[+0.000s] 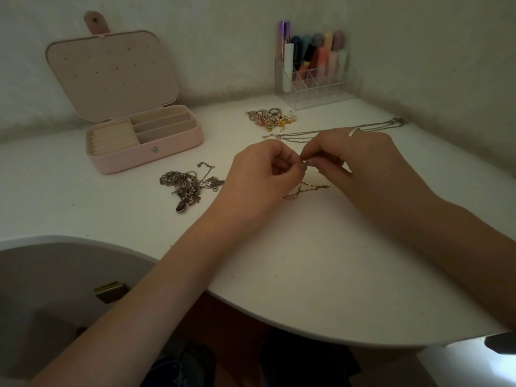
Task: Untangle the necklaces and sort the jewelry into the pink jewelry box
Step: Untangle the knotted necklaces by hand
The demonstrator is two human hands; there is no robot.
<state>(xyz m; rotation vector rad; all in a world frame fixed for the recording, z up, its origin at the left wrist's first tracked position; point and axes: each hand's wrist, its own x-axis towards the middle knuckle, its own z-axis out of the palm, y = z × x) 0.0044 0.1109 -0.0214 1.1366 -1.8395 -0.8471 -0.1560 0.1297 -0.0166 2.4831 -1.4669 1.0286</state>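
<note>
Both hands pinch a gold chain [305,189] between curled fingertips, left hand [259,177] and right hand [360,155] close together; the chain trails onto the table [307,275]. Pulling hard could tighten a knot or snap a link. Counted: one open box [145,146] far left, one tangle [187,185], one earring pile [272,118], two or so straightened chains [335,131] far right.

No writing, label, brand or number can be read anywhere; the tubes [315,55] in the far organizer are too blurred.
</note>
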